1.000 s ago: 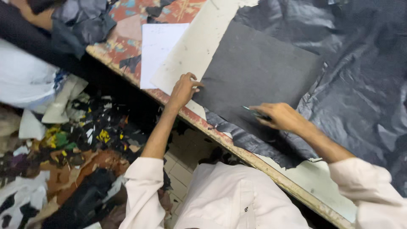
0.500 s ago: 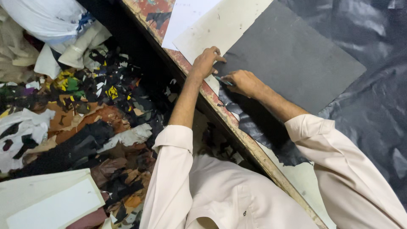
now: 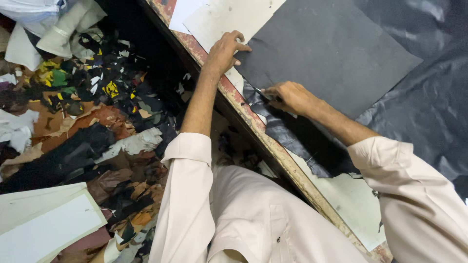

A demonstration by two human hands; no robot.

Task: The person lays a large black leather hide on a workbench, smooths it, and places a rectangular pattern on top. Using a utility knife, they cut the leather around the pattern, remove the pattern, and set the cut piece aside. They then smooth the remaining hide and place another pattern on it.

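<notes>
From the head view I look straight down at a bench whose worn edge [image 3: 253,131] runs from far left to near right. My left hand [image 3: 225,48] rests on the near-left corner of a stiff dark grey pattern [image 3: 331,53], fingers spread and pressing flat, holding nothing; I judge it sits there to pin the pattern so it cannot slide. My right hand [image 3: 290,96] is closed narrow around a thin tool [image 3: 261,91] whose tip shows just left of the knuckles, set against the pattern's near edge, seemingly so that the edge guides it. I cannot tell whether it is a blade or a marker. The pattern lies over glossy black leather [image 3: 429,112], which spreads to the right and spills over the bench edge near my right forearm. A pale board [image 3: 229,17] lies under the pattern's far-left part, with white paper [image 3: 178,12] just beyond it. Left of the bench, on the floor, lies a heap of coloured scraps [image 3: 92,102], probably dropped there to keep offcuts off the bench, with white boards [image 3: 44,224] at the near left.
</notes>
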